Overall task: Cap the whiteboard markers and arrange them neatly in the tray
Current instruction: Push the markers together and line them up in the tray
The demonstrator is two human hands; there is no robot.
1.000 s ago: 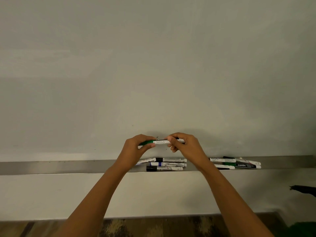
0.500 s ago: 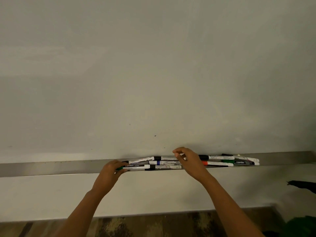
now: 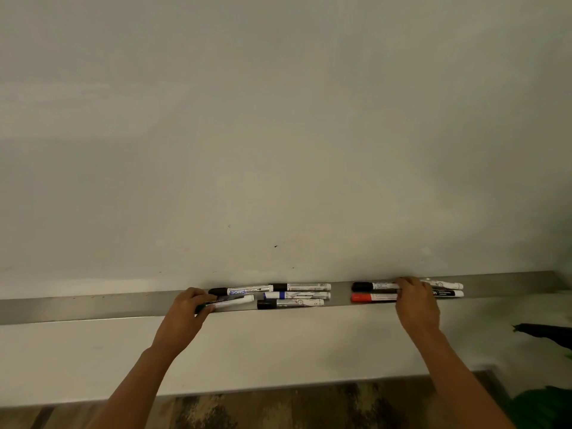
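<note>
Your left hand [image 3: 188, 308] pinches the green-capped marker [image 3: 230, 302], which lies low in the tray [image 3: 93, 306] beside the middle markers [image 3: 297, 295]. Your right hand [image 3: 416, 301] covers the right-side markers [image 3: 373, 297]; I cannot tell whether it grips them.

A green-capped white marker [image 3: 229, 302] is held in the left grip [image 3: 188, 308]. A red-capped marker [image 3: 371, 297] is seen beside the right grip [image 3: 416, 301]. The tray [image 3: 93, 308] is coloured grey.
</note>
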